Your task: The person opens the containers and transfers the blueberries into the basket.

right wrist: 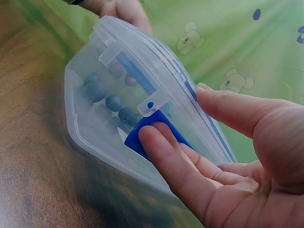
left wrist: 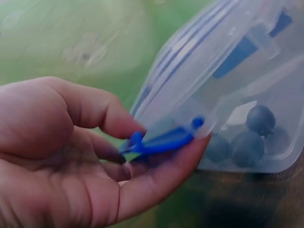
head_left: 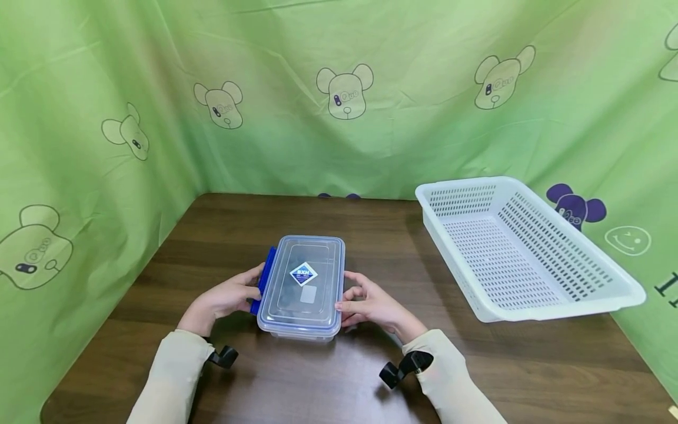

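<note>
A clear plastic storage box [head_left: 288,309] with a translucent, blue-edged lid and a diamond label stands between both hands. My left hand [head_left: 225,297] pinches the blue latch [head_left: 268,272] on its left side, which juts outward from the wall. On the right side, my right hand [head_left: 371,303] grips the box edge, thumb at the lid's rim and fingertips against the other blue latch [right wrist: 134,139], which hangs along the wall. Through the wall, several dark round balls [right wrist: 114,103] show inside the box, along with a smaller reddish one [right wrist: 131,80].
A white perforated basket [head_left: 461,259] sits at the right of the brown wooden table [head_left: 296,388]. Green printed cloth [head_left: 275,153] hangs behind and around the table. Black camera mounts are strapped to both wrists.
</note>
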The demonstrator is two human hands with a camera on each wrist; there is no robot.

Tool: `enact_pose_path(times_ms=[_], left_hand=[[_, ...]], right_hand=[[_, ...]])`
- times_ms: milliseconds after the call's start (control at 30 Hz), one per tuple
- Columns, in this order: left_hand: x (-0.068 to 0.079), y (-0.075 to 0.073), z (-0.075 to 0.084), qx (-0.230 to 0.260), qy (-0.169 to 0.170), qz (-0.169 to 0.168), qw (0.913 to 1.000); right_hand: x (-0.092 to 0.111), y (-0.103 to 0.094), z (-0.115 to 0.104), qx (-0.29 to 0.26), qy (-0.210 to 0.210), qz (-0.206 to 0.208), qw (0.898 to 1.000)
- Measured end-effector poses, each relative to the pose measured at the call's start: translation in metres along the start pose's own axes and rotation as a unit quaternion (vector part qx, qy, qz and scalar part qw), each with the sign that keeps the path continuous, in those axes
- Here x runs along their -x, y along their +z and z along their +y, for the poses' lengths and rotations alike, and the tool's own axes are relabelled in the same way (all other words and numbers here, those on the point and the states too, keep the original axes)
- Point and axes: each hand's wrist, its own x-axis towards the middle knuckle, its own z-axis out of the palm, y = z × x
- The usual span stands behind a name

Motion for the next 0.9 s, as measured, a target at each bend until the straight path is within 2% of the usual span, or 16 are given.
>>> enact_pose_path(times_ms=[67,167,300,433,600,767,900], left_hand=[[0.0,-0.006,-0.005,0.033,0.004,-0.007,0.9994],[0.0,-0.01,-0.013,0.054,0.012,-0.011,0.9984],[-0.003,-0.009,-0.023,0.058,0.015,-0.002,0.9982],[-0.006,-0.003,-0.027,0.041,0.023,0.02,0.9987],[-0.005,0.004,-0.023,0.01,0.038,0.085,0.9956],[0.001,0.014,-0.014,-0.018,0.058,0.161,0.985],[0.009,0.022,-0.007,-0.042,0.063,0.187,0.9795]], right_hand=[[0.0,0.0,0.0,0.001,0.0,0.0,1.0],[0.0,-0.001,0.0,0.002,0.0,0.001,1.0],[0.0,-0.001,0.0,0.001,0.001,-0.001,1.0],[0.0,0.0,0.001,-0.004,0.002,0.0,1.0],[-0.001,-0.001,0.001,-0.005,0.006,0.003,1.0],[0.0,-0.002,0.0,0.004,0.009,0.007,1.0],[0.001,-0.002,-0.002,0.013,0.006,0.012,1.0]])
